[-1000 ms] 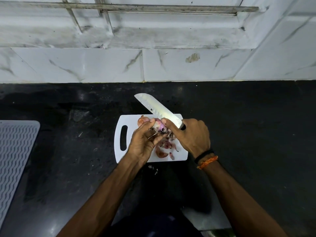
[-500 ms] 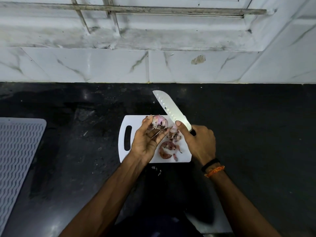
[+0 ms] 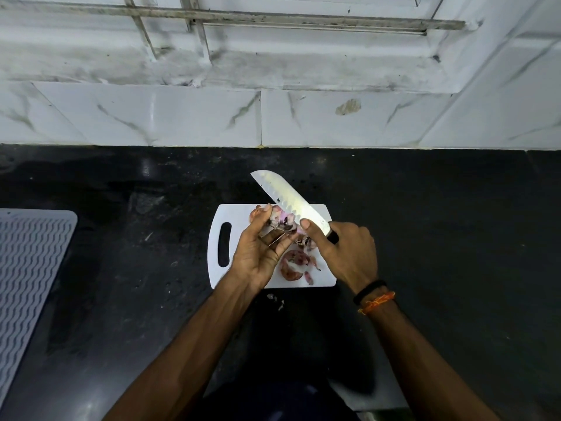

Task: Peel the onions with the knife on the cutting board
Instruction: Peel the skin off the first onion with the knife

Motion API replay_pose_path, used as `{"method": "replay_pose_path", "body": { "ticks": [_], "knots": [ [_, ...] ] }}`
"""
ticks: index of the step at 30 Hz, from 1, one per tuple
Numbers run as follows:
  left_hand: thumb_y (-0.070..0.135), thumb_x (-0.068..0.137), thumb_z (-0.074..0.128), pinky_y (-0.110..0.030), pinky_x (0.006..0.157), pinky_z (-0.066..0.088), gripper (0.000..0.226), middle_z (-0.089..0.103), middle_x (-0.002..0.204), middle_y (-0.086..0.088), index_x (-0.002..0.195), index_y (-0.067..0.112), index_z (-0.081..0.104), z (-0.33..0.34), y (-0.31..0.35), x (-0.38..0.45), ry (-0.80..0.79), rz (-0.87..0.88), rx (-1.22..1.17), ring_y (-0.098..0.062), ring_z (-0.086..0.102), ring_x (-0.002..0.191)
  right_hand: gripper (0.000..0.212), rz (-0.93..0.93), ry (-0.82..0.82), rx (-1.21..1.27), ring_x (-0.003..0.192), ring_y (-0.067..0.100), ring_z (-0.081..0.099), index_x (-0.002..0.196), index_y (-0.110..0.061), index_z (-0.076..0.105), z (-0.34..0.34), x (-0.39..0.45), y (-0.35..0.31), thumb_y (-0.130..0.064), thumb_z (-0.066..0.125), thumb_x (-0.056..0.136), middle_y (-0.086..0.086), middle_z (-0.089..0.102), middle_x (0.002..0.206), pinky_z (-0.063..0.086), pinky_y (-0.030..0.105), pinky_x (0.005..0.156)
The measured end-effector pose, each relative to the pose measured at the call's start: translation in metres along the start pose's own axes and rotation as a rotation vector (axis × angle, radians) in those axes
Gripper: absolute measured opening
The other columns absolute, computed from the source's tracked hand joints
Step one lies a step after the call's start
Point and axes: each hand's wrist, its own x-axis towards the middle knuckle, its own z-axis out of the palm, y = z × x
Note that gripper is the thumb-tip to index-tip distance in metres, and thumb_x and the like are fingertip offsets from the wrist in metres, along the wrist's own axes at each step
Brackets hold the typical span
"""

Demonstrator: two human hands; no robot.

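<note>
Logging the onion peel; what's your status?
Left hand holds onion. Right hand grips knife, blade at onion. Peels on cutting board.

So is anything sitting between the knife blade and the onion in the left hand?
Nothing visible does. The knife blade lies right against the onion that the left hand holds above the cutting board. The right hand grips the handle, thumb beside the onion.

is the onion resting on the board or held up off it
Held up: the left hand grips the onion above the cutting board, knife blade against it.
</note>
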Motion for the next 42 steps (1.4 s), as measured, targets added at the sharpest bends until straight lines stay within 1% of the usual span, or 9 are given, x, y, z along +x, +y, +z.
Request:
{"method": "replay_pose_path", "body": {
  "ticks": [12, 18, 22, 26, 28, 30, 34, 38, 42],
  "knots": [
    [0.022, 0.090, 0.071, -0.045, 0.093, 0.058, 0.021, 0.072, 0.106, -0.018, 0.105, 0.008, 0.069, 0.000, 0.000, 0.005, -0.034, -0.020, 0.036, -0.027, 0.070, 0.100, 0.090, 0.125, 0.085, -0.098, 0.039, 0.013, 0.042, 0.044, -0.013, 0.043, 0.003, 0.009, 0.001, -0.100, 0.033, 0.066, 0.001, 0.044, 0.040, 0.037, 0.029, 0.043],
    [0.023, 0.088, 0.074, -0.044, 0.086, 0.060, 0.041, 0.070, 0.116, -0.020, 0.123, 0.002, 0.064, 0.000, -0.002, 0.008, 0.070, -0.035, -0.009, -0.030, 0.069, 0.107, 0.080, 0.055, 0.063, -0.109, 0.040, 0.008, 0.046, 0.046, -0.017, 0.049, 0.003, 0.004, 0.000, -0.092, 0.044, 0.072, -0.003, 0.046, 0.041, 0.031, 0.024, 0.044],
    [0.022, 0.094, 0.067, -0.034, 0.073, 0.060, 0.044, 0.069, 0.109, -0.015, 0.132, 0.001, 0.060, 0.000, -0.005, 0.011, 0.121, -0.036, -0.013, -0.022, 0.070, 0.094, 0.069, 0.042, 0.031, -0.144, 0.048, 0.006, 0.053, 0.054, -0.025, 0.056, 0.010, -0.007, 0.002, -0.091, 0.045, 0.074, -0.010, 0.048, 0.046, 0.037, 0.022, 0.047],
    [0.029, 0.092, 0.071, -0.035, 0.081, 0.061, 0.035, 0.072, 0.096, -0.010, 0.117, 0.004, 0.068, -0.001, -0.003, 0.014, 0.143, -0.020, -0.038, -0.019, 0.071, 0.085, 0.075, 0.064, 0.063, -0.116, 0.042, 0.008, 0.045, 0.049, -0.022, 0.050, 0.006, -0.012, 0.005, -0.093, 0.041, 0.071, -0.007, 0.044, 0.043, 0.032, 0.025, 0.046],
    [0.029, 0.091, 0.072, -0.038, 0.080, 0.062, 0.032, 0.075, 0.092, -0.012, 0.106, 0.002, 0.070, -0.003, 0.000, 0.013, 0.119, -0.016, -0.078, -0.021, 0.074, 0.082, 0.083, 0.093, 0.076, -0.073, 0.042, 0.011, 0.049, 0.049, -0.017, 0.055, 0.002, -0.012, 0.007, -0.097, 0.038, 0.069, -0.003, 0.050, 0.044, 0.041, 0.034, 0.044],
    [0.028, 0.090, 0.073, -0.042, 0.081, 0.062, 0.031, 0.075, 0.095, -0.017, 0.103, 0.000, 0.071, -0.002, 0.001, 0.010, 0.074, -0.018, -0.107, -0.027, 0.074, 0.089, 0.081, 0.118, 0.111, -0.047, 0.042, 0.011, 0.051, 0.049, -0.016, 0.054, -0.003, -0.012, 0.010, -0.094, 0.045, 0.071, -0.002, 0.053, 0.045, 0.040, 0.033, 0.042],
    [0.031, 0.088, 0.074, -0.046, 0.080, 0.062, 0.044, 0.074, 0.094, -0.022, 0.118, 0.000, 0.065, 0.000, 0.001, 0.005, 0.035, -0.065, -0.129, -0.033, 0.074, 0.090, 0.071, 0.154, 0.120, -0.078, 0.038, 0.007, 0.045, 0.046, -0.020, 0.047, -0.010, -0.007, 0.014, -0.085, 0.057, 0.073, -0.007, 0.048, 0.041, 0.028, 0.022, 0.043],
    [0.035, 0.090, 0.070, -0.050, 0.088, 0.059, 0.054, 0.073, 0.096, -0.023, 0.129, -0.002, 0.060, -0.001, 0.000, 0.003, -0.003, -0.095, -0.144, -0.035, 0.074, 0.092, 0.075, 0.172, 0.097, -0.090, 0.044, 0.009, 0.054, 0.053, -0.018, 0.055, -0.008, -0.004, 0.017, -0.091, 0.053, 0.069, -0.005, 0.056, 0.048, 0.040, 0.028, 0.044],
    [0.035, 0.090, 0.069, -0.053, 0.091, 0.056, 0.060, 0.071, 0.101, -0.024, 0.133, -0.004, 0.056, -0.001, 0.000, 0.004, -0.011, -0.114, -0.173, -0.036, 0.073, 0.097, 0.075, 0.153, 0.051, -0.083, 0.048, 0.010, 0.056, 0.057, -0.019, 0.056, -0.007, -0.001, 0.017, -0.093, 0.047, 0.067, -0.005, 0.058, 0.051, 0.041, 0.028, 0.048]
  ]
}}
